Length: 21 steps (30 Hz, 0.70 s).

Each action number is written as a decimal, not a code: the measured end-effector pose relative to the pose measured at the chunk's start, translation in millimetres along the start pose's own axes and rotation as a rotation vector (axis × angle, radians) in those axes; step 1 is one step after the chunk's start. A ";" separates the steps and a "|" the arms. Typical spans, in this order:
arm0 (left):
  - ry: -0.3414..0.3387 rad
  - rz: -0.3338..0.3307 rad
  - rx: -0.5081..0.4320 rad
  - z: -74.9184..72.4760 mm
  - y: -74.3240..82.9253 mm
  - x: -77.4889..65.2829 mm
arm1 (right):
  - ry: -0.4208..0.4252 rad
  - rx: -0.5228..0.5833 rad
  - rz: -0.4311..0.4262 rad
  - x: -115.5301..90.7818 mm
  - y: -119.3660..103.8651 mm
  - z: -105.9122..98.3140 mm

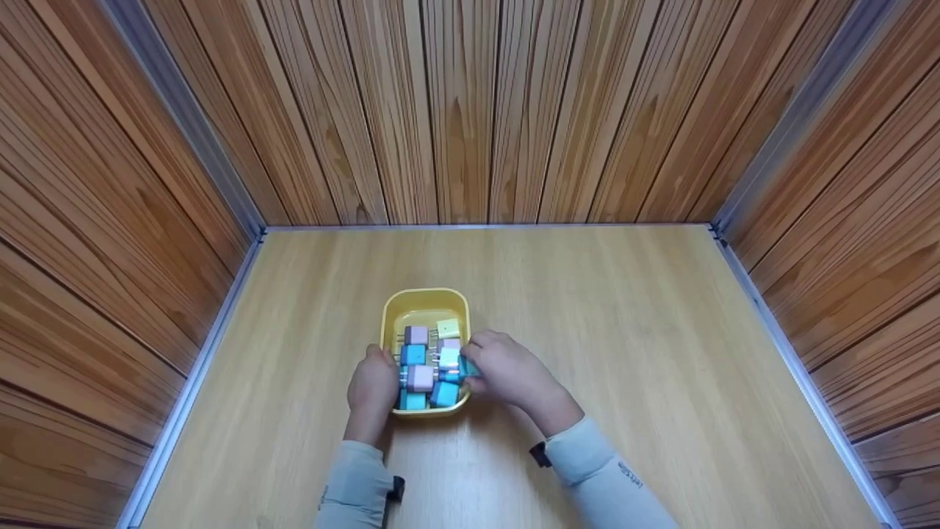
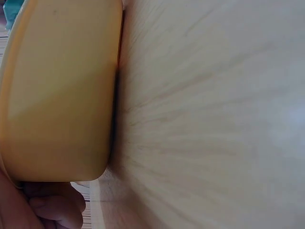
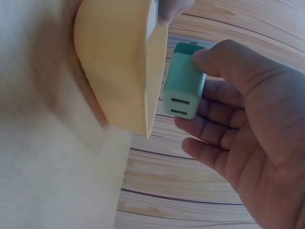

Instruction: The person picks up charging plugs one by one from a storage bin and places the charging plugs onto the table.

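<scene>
A yellow plastic container point(image 1: 394, 308) stands on the table with several USB wall chargers in it, blue, lilac and pale yellow, prongs showing on some. At its left side my left hand point(image 1: 372, 386) grips the rim; the left wrist view shows curled fingers point(image 2: 59, 210) against the container's outer wall point(image 2: 62, 95). My right hand point(image 1: 514, 371) is at the right rim. Between thumb and fingers it pinches a green USB charger point(image 3: 183, 81) with two ports facing the right wrist camera. The charger is held up beside the container's open top.
The light wooden tabletop point(image 1: 624, 316) spreads around the container. Wood-plank walls point(image 1: 463, 110) enclose it at the back and both sides, with metal edging point(image 1: 198, 360) along the joins.
</scene>
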State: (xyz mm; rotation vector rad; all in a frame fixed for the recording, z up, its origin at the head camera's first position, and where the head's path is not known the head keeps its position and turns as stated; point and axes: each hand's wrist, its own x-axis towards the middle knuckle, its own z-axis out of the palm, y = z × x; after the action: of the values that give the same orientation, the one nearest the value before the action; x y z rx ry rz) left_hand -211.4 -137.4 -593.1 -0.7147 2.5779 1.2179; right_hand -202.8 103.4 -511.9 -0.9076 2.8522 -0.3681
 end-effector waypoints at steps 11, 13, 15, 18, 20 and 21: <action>-0.012 -0.029 -0.009 -0.1 0.2 -0.2 | 0.026 0.030 0.033 -6.3 13.5 -0.1; 0.001 -0.019 0.004 0.3 -0.3 0.7 | 0.033 0.033 0.034 -8.0 15.7 0.5; 0.022 0.007 0.028 0.8 -0.7 1.5 | 0.042 0.030 0.035 -9.5 18.0 1.2; 0.062 0.056 0.079 1.5 -1.0 2.6 | 0.054 0.007 0.040 -11.6 21.3 2.0; 0.073 0.075 0.103 1.8 -1.3 2.8 | 0.055 -0.002 0.054 -13.1 23.3 2.9; 0.076 0.079 0.113 1.8 -1.5 3.0 | 0.052 -0.004 0.063 -13.8 24.3 3.5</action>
State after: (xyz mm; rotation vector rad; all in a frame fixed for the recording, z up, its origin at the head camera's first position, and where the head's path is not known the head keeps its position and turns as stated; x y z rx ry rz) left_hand -213.3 -137.8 -596.4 -0.6535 2.7363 1.0756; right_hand -204.4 130.0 -521.1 -0.8179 2.9218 -0.3843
